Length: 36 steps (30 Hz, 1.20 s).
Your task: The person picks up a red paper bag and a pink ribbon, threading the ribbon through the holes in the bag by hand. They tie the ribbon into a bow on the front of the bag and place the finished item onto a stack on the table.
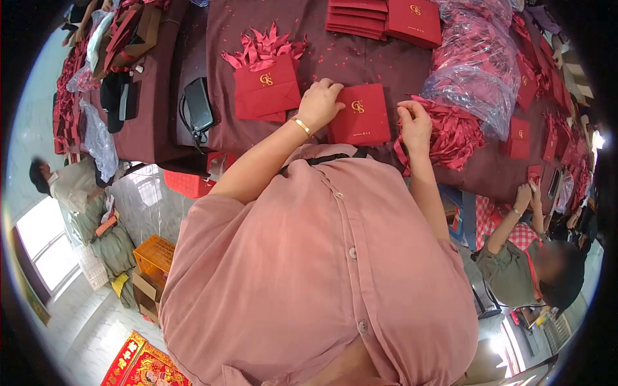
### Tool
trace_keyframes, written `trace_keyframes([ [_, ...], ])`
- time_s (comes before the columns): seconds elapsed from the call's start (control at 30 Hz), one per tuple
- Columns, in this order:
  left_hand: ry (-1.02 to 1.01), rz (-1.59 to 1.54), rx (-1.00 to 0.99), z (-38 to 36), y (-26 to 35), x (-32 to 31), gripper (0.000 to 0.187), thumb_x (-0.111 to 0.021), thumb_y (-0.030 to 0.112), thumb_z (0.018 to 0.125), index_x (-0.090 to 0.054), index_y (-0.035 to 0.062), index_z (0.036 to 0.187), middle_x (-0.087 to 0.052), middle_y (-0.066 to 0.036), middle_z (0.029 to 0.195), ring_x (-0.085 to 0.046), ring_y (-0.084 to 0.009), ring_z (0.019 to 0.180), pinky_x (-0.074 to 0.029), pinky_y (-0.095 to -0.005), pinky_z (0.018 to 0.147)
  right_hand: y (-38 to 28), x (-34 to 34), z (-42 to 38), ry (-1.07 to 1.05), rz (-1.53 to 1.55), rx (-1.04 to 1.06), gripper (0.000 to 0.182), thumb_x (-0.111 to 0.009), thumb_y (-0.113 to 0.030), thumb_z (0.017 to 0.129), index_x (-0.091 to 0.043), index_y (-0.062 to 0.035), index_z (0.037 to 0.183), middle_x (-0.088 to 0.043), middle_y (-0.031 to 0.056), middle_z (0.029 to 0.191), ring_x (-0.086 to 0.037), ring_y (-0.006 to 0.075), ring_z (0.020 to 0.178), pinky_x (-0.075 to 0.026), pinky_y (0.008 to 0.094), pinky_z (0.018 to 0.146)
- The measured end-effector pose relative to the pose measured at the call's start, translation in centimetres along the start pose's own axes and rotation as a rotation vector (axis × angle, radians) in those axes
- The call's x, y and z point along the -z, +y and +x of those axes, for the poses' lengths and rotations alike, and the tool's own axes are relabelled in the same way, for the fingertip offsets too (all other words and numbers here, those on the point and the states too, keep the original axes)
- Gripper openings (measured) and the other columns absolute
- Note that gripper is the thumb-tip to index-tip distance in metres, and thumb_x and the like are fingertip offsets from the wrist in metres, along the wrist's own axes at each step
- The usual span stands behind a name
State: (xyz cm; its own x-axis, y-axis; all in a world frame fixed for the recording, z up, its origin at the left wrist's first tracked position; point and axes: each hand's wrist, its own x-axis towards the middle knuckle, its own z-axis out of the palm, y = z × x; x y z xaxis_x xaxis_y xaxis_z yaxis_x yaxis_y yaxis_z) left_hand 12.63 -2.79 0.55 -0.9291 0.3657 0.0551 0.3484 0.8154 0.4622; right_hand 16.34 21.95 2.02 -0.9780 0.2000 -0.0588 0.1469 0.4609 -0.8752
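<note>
My left hand (324,105) has its fingers curled at the left edge of a flat red paper bag (358,125) with gold lettering, the thumb against it. Just right of that bag, my right hand (416,127) has thumb and fingertips drawn together; anything between them is too small to make out. Behind and beside this hand lies a heap of dark red ribbons (454,135), partly inside clear plastic wrap (473,71). To the left of my left hand, a small stack of red paper bags (266,90) lies with pinkish-red ribbon handles (270,48) fanned out at the top.
More red bags (357,18) are stacked at the back of the maroon-covered table (360,64). A black phone-like device (197,103) lies at left. One co-worker (515,270) handles a red item at right; another person (71,183) is at far left. An orange crate (154,256) stands below.
</note>
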Motion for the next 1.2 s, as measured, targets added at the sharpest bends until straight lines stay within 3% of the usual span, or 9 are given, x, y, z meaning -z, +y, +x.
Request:
trace_keyframes([
  [0.23,-0.029,0.021,-0.015,-1.0,2.0,2.4,0.041,-0.070,0.014,0.075,-0.061,0.0081,0.114,-0.061,-0.012,0.104,-0.059,-0.0320,0.095,-0.050,-0.0374,0.082,-0.6,-0.4,0.3,-0.010,0.047,0.004,0.012,-0.062,-0.005,0.084,-0.066,-0.0003,0.094,-0.066,0.0027,0.083,-0.059,0.0083,0.075,-0.047,0.0233,0.069],
  [0.33,0.019,-0.337,0.122,-1.0,1.5,2.4,0.037,-0.068,0.007,0.076,-0.063,0.0072,0.112,-0.064,-0.012,0.097,-0.062,-0.0278,0.085,-0.051,-0.0340,0.076,-1.1,-0.7,0.4,0.013,0.191,-0.055,0.011,-0.062,-0.003,0.084,-0.066,-0.0002,0.094,-0.065,0.0013,0.083,-0.059,0.0077,0.077,-0.047,0.0217,0.071],
  [0.4,-0.142,-0.588,0.279,-0.8,1.0,2.6,0.032,-0.066,0.003,0.078,-0.064,0.0059,0.110,-0.065,-0.009,0.087,-0.063,-0.0196,0.076,-0.051,-0.0301,0.071,-2.3,-0.6,0.5,-0.038,0.199,-0.059,0.010,-0.063,-0.002,0.083,-0.066,-0.0003,0.093,-0.065,0.0008,0.085,-0.059,0.0075,0.078,-0.047,0.0209,0.073],
  [0.6,-0.084,-0.940,0.472,0.5,2.6,6.2,0.025,-0.064,0.003,0.084,-0.065,0.0041,0.109,-0.062,0.002,0.084,-0.052,-0.0041,0.064,-0.044,-0.0189,0.057,-8.2,-1.4,-0.5,-0.114,0.192,0.137,0.010,-0.064,-0.001,0.083,-0.066,0.0000,0.093,-0.066,0.0016,0.086,-0.060,0.0079,0.080,-0.048,0.0220,0.074],
  [0.8,-0.121,-1.052,0.447,1.3,4.1,9.4,0.023,-0.061,0.005,0.087,-0.066,0.0043,0.109,-0.062,0.005,0.084,-0.050,-0.0007,0.064,-0.041,-0.0165,0.055,-11.8,-0.8,-0.4,-0.174,0.321,0.025,0.011,-0.061,0.000,0.084,-0.064,0.0009,0.094,-0.067,0.0046,0.087,-0.063,0.0131,0.082,-0.049,0.0250,0.075],
  [0.87,-0.162,-1.024,0.431,1.0,4.3,9.8,0.023,-0.062,0.005,0.087,-0.066,0.0043,0.109,-0.063,0.005,0.085,-0.050,-0.0005,0.065,-0.041,-0.0164,0.055,-11.5,-0.4,0.4,0.010,0.019,0.411,0.013,-0.060,0.000,0.082,-0.064,0.0001,0.094,-0.067,0.0078,0.089,-0.064,0.0193,0.085,-0.049,0.0279,0.077],
  [0.9,-0.204,-1.009,0.419,0.7,4.5,10.0,0.023,-0.062,0.006,0.087,-0.066,0.0039,0.110,-0.064,0.005,0.086,-0.051,-0.0003,0.067,-0.042,-0.0163,0.056,-11.2,-0.2,0.6,0.012,0.018,0.410,0.013,-0.060,0.000,0.082,-0.064,0.0001,0.094,-0.067,0.0078,0.089,-0.064,0.0193,0.085,-0.049,0.0279,0.077],
  [1.07,-0.239,-1.000,0.359,-0.2,4.3,10.0,0.025,-0.063,0.008,0.087,-0.065,0.0026,0.111,-0.065,0.004,0.088,-0.052,-0.0002,0.071,-0.043,-0.0164,0.059,-10.6,0.6,0.2,-0.257,-0.077,0.258,0.010,-0.060,-0.001,0.081,-0.064,-0.0004,0.091,-0.068,0.0109,0.094,-0.064,0.0230,0.088,-0.049,0.0306,0.081],
  [1.2,-0.218,-0.983,0.313,-0.4,4.1,10.0,0.027,-0.066,0.010,0.086,-0.065,0.0013,0.111,-0.064,0.003,0.087,-0.053,-0.0014,0.072,-0.044,-0.0182,0.060,-10.7,0.8,0.1,-0.263,-0.070,0.313,0.010,-0.060,-0.001,0.081,-0.064,-0.0003,0.090,-0.068,0.0114,0.096,-0.065,0.0232,0.089,-0.049,0.0312,0.081],
])
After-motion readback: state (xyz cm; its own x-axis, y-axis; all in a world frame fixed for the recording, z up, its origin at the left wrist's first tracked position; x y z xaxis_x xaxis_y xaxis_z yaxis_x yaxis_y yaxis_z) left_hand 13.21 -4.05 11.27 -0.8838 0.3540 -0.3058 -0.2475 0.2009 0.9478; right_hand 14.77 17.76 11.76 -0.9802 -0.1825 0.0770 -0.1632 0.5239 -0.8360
